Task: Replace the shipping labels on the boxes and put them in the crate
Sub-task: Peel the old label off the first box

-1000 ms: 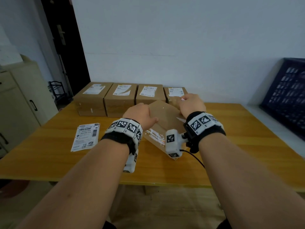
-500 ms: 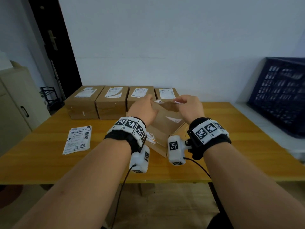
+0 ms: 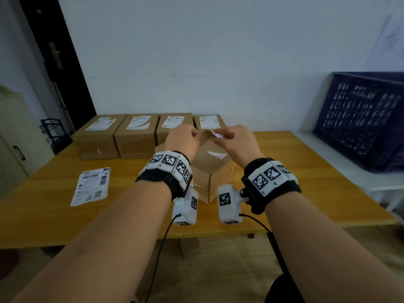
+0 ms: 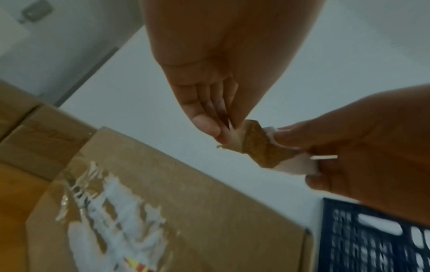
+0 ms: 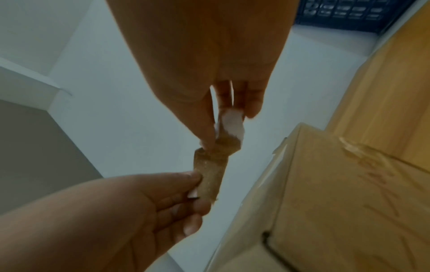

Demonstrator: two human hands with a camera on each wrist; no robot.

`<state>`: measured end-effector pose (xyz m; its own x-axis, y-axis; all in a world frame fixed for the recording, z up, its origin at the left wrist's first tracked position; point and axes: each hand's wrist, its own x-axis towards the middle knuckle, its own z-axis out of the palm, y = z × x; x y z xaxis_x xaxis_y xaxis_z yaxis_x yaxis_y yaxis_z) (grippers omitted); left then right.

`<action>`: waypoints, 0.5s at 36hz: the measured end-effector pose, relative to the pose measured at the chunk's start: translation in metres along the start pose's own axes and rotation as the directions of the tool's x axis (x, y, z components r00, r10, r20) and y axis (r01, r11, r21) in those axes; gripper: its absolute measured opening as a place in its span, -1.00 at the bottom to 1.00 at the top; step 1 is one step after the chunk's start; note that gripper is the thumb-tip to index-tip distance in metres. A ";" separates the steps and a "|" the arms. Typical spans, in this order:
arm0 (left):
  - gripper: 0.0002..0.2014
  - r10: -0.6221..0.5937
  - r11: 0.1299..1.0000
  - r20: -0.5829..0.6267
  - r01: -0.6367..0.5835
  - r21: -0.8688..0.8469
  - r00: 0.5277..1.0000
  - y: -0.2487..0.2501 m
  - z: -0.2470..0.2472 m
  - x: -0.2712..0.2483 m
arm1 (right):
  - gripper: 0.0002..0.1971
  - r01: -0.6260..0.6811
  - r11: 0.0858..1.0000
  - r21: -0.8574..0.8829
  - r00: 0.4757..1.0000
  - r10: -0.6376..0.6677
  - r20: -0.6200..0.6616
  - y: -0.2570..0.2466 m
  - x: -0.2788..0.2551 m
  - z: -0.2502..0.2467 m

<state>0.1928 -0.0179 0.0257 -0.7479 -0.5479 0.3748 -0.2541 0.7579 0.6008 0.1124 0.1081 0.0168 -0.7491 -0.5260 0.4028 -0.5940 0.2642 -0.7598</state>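
Observation:
A brown cardboard box (image 3: 213, 169) lies askew on the wooden table (image 3: 306, 171) in front of me, with torn white label remnants (image 4: 111, 206) on its top. Above it, both hands pinch a torn-off label scrap (image 3: 211, 134), brown on one side and white on the other. My left hand (image 3: 185, 138) holds its left end and my right hand (image 3: 236, 138) its right end. The scrap (image 4: 258, 147) shows close up in the left wrist view, and the same scrap (image 5: 214, 165) in the right wrist view. A dark blue crate (image 3: 363, 119) stands at the right.
Several labelled cardboard boxes (image 3: 135, 134) stand in a row at the table's back edge. A small stack of fresh shipping labels (image 3: 91, 185) lies on the table's left part. A beige cabinet (image 3: 13, 136) and a dark doorway (image 3: 54, 62) are at the left.
Both hands have lifted off the box and come together above it, now holding the torn-off label scrap. The view has tilted up and right, showing more of the crate.

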 end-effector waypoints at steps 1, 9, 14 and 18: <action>-0.78 -0.020 0.997 -0.003 0.020 -0.076 1.000 -0.003 -0.002 0.001 | -0.71 0.004 1.000 0.006 1.000 -0.004 0.029 -0.003 0.000 0.002; -0.75 -0.091 0.924 0.070 0.110 -0.365 0.993 -0.024 -0.026 0.001 | -0.71 0.031 0.999 0.028 0.996 -0.034 0.080 -0.026 0.001 0.029; -0.74 -0.095 0.912 0.129 0.138 -0.386 0.987 -0.036 -0.046 -0.005 | -0.75 0.039 0.999 0.035 0.998 -0.040 0.037 -0.037 0.003 0.052; -0.92 -0.120 0.903 0.118 0.158 -0.400 0.986 -0.049 -0.062 -0.012 | -0.83 0.083 0.997 -0.004 0.995 -0.083 0.063 -0.045 0.006 0.068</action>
<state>0.2524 -0.0700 0.0355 -0.7795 -0.5887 0.2139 -0.1022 0.4565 0.8839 0.1548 0.0385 0.0184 -0.6776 -0.5956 0.4314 -0.6554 0.2229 -0.7216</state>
